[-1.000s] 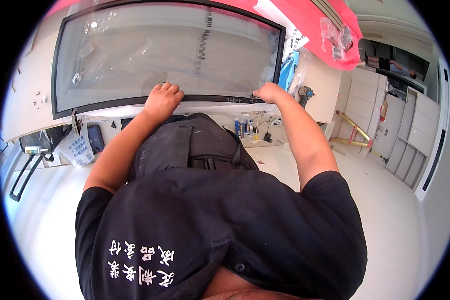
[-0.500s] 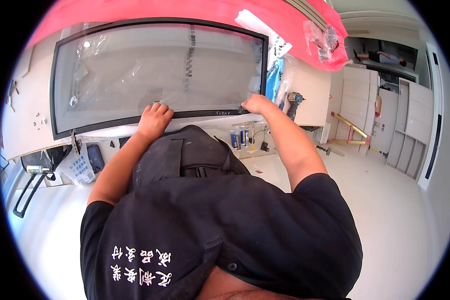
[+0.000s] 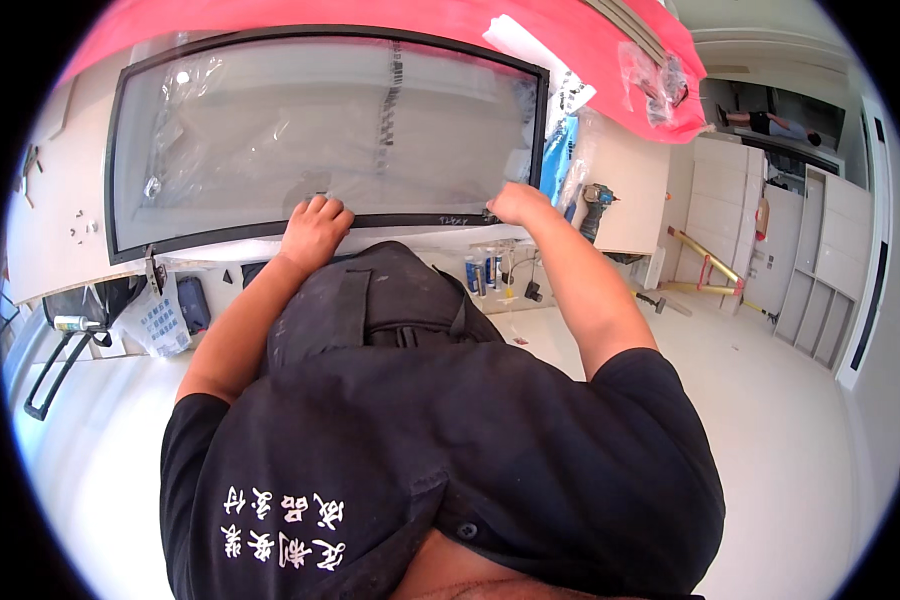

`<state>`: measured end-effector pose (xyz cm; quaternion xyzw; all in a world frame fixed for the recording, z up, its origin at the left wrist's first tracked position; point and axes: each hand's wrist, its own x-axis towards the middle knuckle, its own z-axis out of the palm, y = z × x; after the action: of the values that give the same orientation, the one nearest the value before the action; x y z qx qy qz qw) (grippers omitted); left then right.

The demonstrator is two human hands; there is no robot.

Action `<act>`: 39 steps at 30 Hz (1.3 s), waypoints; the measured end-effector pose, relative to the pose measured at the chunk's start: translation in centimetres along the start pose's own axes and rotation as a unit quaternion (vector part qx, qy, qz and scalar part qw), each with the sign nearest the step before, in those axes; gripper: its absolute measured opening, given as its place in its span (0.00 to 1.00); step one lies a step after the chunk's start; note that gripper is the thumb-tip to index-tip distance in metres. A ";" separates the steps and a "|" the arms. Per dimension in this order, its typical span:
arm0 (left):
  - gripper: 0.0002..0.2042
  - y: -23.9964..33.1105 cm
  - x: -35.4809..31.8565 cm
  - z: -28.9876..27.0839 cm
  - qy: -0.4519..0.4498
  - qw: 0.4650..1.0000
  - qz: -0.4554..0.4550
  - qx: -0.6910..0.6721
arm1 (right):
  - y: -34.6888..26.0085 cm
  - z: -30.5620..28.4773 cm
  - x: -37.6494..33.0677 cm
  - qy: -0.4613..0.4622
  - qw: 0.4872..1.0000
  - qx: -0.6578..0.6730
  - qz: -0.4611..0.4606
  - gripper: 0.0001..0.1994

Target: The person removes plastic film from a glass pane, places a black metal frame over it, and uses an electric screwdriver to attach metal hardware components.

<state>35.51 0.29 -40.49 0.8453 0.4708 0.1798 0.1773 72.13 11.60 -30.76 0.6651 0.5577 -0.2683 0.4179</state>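
A wide glass panel with a black frame [image 3: 270,233] lies flat on the worktable in front of me, clear film wrinkled over parts of it. My left hand [image 3: 317,228] is closed over the near rail, left of its middle, fingers curled onto the glass side. At the near right corner my right hand [image 3: 519,203] is closed, thumb and fingers pressed together against the rail. A small dark piece shows at its fingertips, too small to name. Pale handwriting marks the rail just left of that hand.
A cordless drill [image 3: 597,205] rests on the board right of the panel. Pink sheeting [image 3: 420,22] covers the far side. Small loose parts [image 3: 83,226] lie at left. Below the table are tubes [image 3: 482,272] and a hammer [image 3: 660,303]. Another person [image 3: 770,124] is far right.
The whole view has shifted slightly, the panel appearing a little farther right and up. Both hands keep about the same places on the frame.
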 end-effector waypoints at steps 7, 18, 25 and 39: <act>0.08 -0.1 0.0 0.3 -0.006 1.000 0.005 0.008 | 2.3 1.9 2.5 0.005 1.000 0.024 -0.016 0.26; 0.09 0.2 0.1 0.3 -0.013 1.000 -0.003 0.006 | 1.9 1.2 1.2 -0.006 1.000 0.023 -0.012 0.26; 0.09 0.3 0.1 -0.1 -0.025 1.000 -0.008 0.008 | 1.3 1.3 0.7 -0.012 1.000 -0.010 -0.005 0.24; 0.10 0.2 0.0 0.4 -0.028 0.999 -0.031 0.008 | 2.9 5.1 -0.3 0.128 0.984 0.065 -0.106 0.15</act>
<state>35.80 0.12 -40.78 0.8365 0.4929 0.1471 0.1890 75.38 6.95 -32.36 0.6571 0.6551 -0.2591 0.2683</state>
